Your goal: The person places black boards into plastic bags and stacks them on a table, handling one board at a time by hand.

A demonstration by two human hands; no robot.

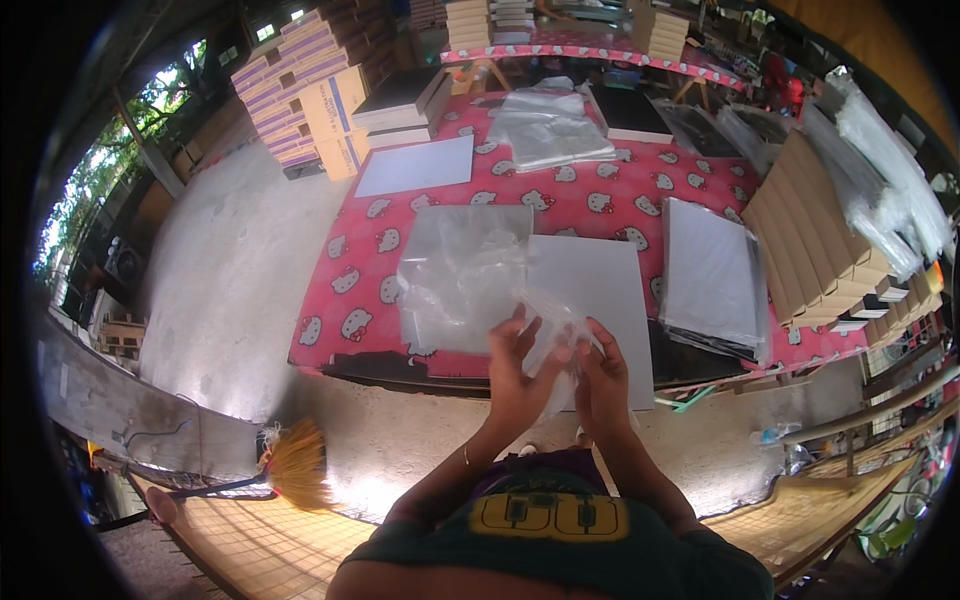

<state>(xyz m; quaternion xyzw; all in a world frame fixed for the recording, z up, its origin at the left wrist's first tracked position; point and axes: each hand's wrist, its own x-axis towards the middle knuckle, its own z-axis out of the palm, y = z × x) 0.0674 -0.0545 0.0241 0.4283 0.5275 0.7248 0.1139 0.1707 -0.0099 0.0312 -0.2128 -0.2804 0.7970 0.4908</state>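
**Clear plastic bag held in both hands over the table's near edge**

Clear, crinkled plastic made up the small bag (556,335) that both hands gripped above the near edge of the table (640,205), which wore a pink cloth printed with cartoon cats. The left hand (518,368) had its fingers spread along the bag's left side, thumb pinching the film. The right hand (603,378) clamped the bag's right edge, fingers curled together round it. Directly behind the bag lay a white board (590,300), with a larger clear plastic sheet (462,275) just beside it toward the left. A bagged stack of boards (712,275) sat near the right edge, and corrugated cardboard pieces (812,240) stood beyond it. A straw broom (290,468) lay on the floor, well apart to the left.
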